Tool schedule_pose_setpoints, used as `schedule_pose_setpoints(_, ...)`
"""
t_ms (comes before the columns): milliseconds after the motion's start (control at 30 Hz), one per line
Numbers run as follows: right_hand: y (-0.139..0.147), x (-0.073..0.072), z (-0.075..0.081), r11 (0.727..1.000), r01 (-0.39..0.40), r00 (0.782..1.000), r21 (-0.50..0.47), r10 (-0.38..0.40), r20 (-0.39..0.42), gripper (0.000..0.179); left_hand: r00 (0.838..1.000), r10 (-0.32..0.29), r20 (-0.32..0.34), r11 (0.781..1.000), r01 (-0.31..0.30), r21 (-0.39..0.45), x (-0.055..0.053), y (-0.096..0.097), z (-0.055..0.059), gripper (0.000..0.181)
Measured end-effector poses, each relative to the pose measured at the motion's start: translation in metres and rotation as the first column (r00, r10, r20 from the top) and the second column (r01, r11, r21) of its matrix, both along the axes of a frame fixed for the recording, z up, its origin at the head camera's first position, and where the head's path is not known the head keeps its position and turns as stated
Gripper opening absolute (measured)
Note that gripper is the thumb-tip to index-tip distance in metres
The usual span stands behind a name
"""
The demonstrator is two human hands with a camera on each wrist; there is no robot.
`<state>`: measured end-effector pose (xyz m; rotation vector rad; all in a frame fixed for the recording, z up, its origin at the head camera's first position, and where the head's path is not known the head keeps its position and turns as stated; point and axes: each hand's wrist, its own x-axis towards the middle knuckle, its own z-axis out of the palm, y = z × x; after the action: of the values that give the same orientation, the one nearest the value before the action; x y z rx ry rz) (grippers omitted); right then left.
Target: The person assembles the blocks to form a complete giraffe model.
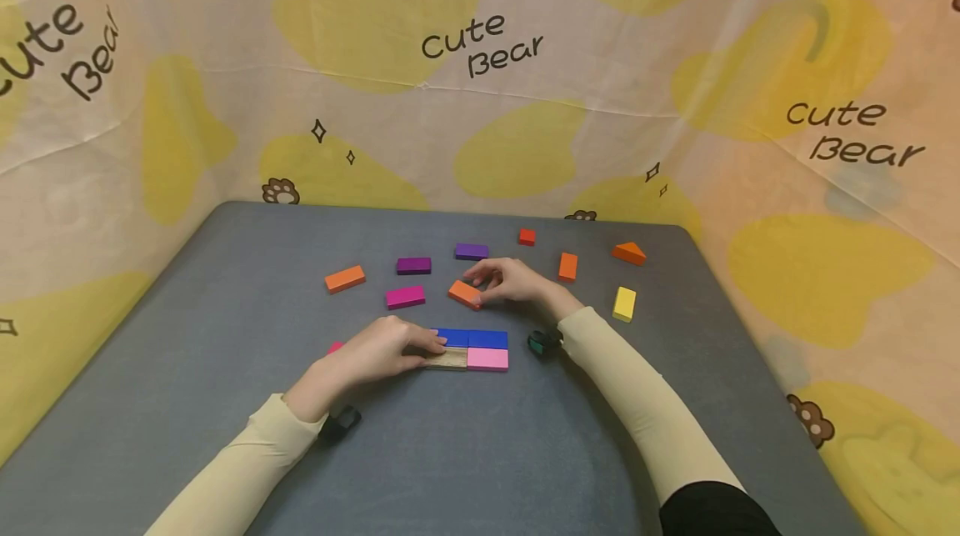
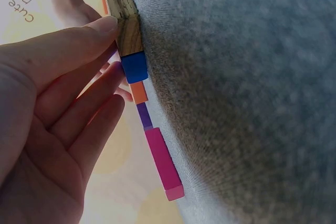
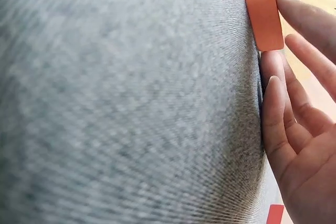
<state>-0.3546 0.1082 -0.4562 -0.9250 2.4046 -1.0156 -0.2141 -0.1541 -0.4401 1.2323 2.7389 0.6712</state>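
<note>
A bare wooden block (image 1: 447,359) lies in a two-by-two group with a pink block (image 1: 487,360) and two blue blocks (image 1: 488,339). At the left end of this group, my left hand (image 1: 375,350) holds the wooden block between thumb and fingers, its fingertips also over the left blue block. The left wrist view shows the thumb (image 2: 100,30) against the wooden block's end; the index fingertip is hidden there. Beyond the group, my right hand (image 1: 512,280) pinches an orange block (image 1: 463,294) that sits at a slant, thumb at its near right corner.
Magenta (image 1: 405,297), purple (image 1: 414,266) and violet (image 1: 472,252) blocks lie farther back, with another orange block (image 1: 345,279) at left. Rightward are a red block (image 1: 527,237), an upright-lying orange one (image 1: 567,267), an orange triangle (image 1: 629,253) and a yellow block (image 1: 624,303).
</note>
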Motion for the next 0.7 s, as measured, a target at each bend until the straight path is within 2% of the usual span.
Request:
schedule_pose_setpoints(167, 0.0001, -0.0013, 0.0018, 0.998, -0.062, 0.997, 0.028, 0.061, 0.049, 0.061, 1.0, -0.001, -0.003, 1.0, 0.001, -0.007, 0.0, 0.0002, 0.001, 0.029)
schedule_pose_setpoints(333, -0.0004, -0.0038, 0.0022, 0.991, -0.121, 0.99, 0.053, 0.117, 0.075, 0.066, 1.0, 0.001, -0.007, 1.0, -0.001, -0.013, -0.0002, 0.0005, 0.001, 0.029)
schedule_pose_setpoints(700, -0.0042, -0.0063, 0.0043, 0.983, -0.172, 0.982, 0.061, 0.167, 0.087, 0.068, 1.0, 0.005, -0.006, 1.0, -0.005, -0.008, 0.0007, -0.0002, 0.0016, 0.028)
